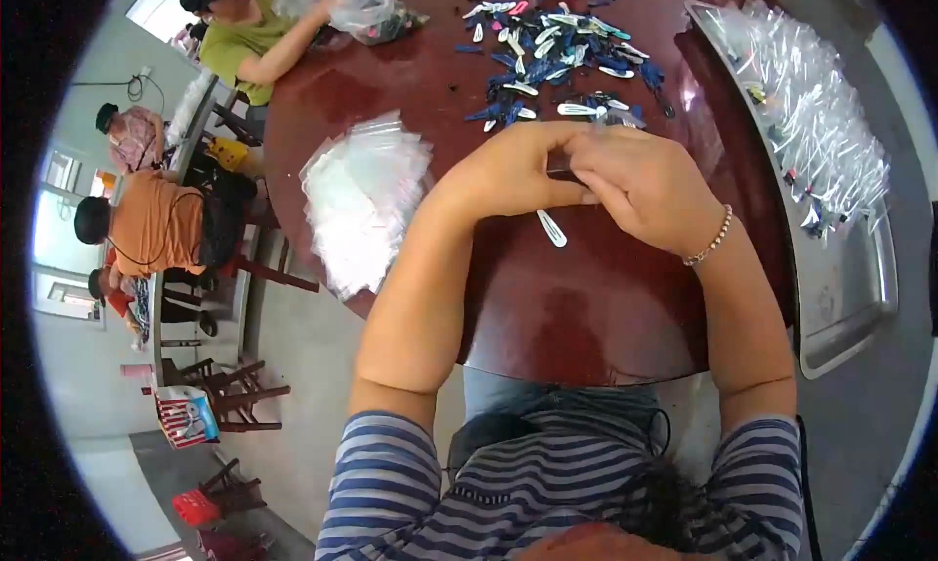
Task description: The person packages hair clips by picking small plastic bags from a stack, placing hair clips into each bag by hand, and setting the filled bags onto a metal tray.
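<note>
My left hand (pixel 508 170) and my right hand (pixel 650 185) meet over the table, fingers curled and pressed together. Whatever they hold is mostly covered by the fingers; a bit of clear plastic (pixel 618 117) shows just beyond them, and I cannot tell whether it is held. Below my left fingertips, a white snap hair clip (pixel 552 229) lies on the dark red table (pixel 576 307). Just past my hands spreads a loose pile of white and navy hair clips (pixel 557 48). Left of my left forearm rests a heap of clear plastic bags (pixel 366 204).
On the right, a metal tray (pixel 845 317) carries many filled clear packets (pixel 811 111). Across the table at the upper left, a person in a green shirt (pixel 234 38) handles a plastic bag (pixel 363 14). Other people sit farther left, near wooden stools (pixel 230 390).
</note>
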Tool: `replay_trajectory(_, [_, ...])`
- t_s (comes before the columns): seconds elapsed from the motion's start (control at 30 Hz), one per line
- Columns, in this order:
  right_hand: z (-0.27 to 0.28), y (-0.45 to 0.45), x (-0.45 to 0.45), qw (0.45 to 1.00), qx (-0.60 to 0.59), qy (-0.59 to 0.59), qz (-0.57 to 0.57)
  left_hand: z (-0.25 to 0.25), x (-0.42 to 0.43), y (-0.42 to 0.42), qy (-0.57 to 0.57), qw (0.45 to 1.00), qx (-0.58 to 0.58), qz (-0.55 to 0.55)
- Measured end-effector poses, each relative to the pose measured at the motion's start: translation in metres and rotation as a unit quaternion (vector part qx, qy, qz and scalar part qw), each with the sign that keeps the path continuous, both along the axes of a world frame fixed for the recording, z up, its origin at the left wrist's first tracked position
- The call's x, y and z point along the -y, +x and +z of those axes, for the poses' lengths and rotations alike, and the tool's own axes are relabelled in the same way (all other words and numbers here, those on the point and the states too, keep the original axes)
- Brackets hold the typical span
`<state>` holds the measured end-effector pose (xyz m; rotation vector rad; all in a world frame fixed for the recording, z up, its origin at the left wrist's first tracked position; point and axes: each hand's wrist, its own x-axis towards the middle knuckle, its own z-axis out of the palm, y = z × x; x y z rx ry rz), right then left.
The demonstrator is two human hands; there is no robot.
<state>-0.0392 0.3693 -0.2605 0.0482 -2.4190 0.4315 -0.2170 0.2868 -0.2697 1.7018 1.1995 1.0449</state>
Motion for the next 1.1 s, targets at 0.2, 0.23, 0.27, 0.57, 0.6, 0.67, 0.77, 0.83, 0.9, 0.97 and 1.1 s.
replay_trajectory(0.2, [0.003, 0.000, 0.008, 0.999, 0.034, -0.011, 0.012, -0.006, -0.006, -0.005, 0.016, 1.000, -0.005, -0.011])
replay_trajectory(0.23, [0.003, 0.000, 0.009, 0.999, 0.034, -0.011, 0.013, -0.006, -0.007, -0.004, 0.027, 0.999, 0.007, -0.030])
replay_trajectory(0.27, [0.002, 0.000, 0.009, 0.999, 0.044, -0.022, 0.001, -0.007, -0.006, -0.005, 0.027, 0.999, 0.007, -0.030])
replay_trajectory(0.57, [0.003, -0.002, 0.010, 0.998, 0.019, 0.007, -0.051, -0.001, -0.004, 0.007, -0.069, 0.974, 0.188, -0.103])
replay_trajectory(0.6, [0.003, -0.003, 0.010, 0.998, -0.005, 0.030, -0.057, -0.002, -0.005, 0.006, -0.066, 0.975, 0.186, -0.102])
replay_trajectory(0.67, [0.004, -0.004, 0.010, 0.998, -0.003, 0.030, -0.048, -0.007, -0.006, 0.002, -0.078, 0.974, 0.200, -0.075])
replay_trajectory(0.77, [0.004, 0.000, 0.009, 0.998, 0.025, 0.024, -0.050, -0.011, -0.009, -0.003, -0.079, 0.968, 0.217, -0.098])
replay_trajectory(0.83, [0.003, 0.001, 0.008, 0.997, 0.050, 0.022, -0.060, -0.012, -0.009, -0.003, -0.072, 0.975, 0.194, -0.085])
replay_trajectory(0.9, [0.001, 0.000, 0.008, 0.996, 0.016, 0.020, -0.083, -0.012, -0.010, -0.001, -0.066, 0.980, 0.172, -0.072])
replay_trajectory(0.97, [-0.002, 0.000, 0.008, 0.995, 0.008, 0.025, -0.098, -0.011, -0.011, 0.001, -0.045, 0.983, 0.162, -0.068])
replay_trajectory(1.1, [0.000, -0.006, 0.012, 0.991, -0.012, -0.036, -0.129, -0.011, -0.009, 0.002, 0.002, 0.991, 0.124, -0.042])
